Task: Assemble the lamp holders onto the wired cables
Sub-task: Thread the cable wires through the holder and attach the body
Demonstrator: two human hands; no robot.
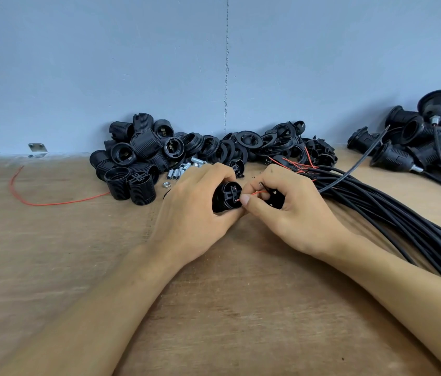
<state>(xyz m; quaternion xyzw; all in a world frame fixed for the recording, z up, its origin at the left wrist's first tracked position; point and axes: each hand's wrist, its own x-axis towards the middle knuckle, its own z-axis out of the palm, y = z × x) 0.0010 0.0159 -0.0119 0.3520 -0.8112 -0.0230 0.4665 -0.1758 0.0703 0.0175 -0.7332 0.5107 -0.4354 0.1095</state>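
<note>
My left hand (195, 207) grips a black lamp holder (227, 196) at the middle of the table, its terminal end turned toward my right hand. My right hand (287, 210) pinches a thin red wire (254, 194) whose tip touches the holder's terminals, and its curled fingers also hold a black part (275, 195) on the same cable. That black cable (349, 172) runs from my right hand up to the right.
Black threaded holder bodies (132, 161) are piled at the back left, black rings (252, 142) behind the hands, and small metal tubes (178, 172) lie between. A bundle of black cables (393, 210) stretches to the right. Finished holders (425, 139) lie at far right. A loose red wire (40, 202) lies left.
</note>
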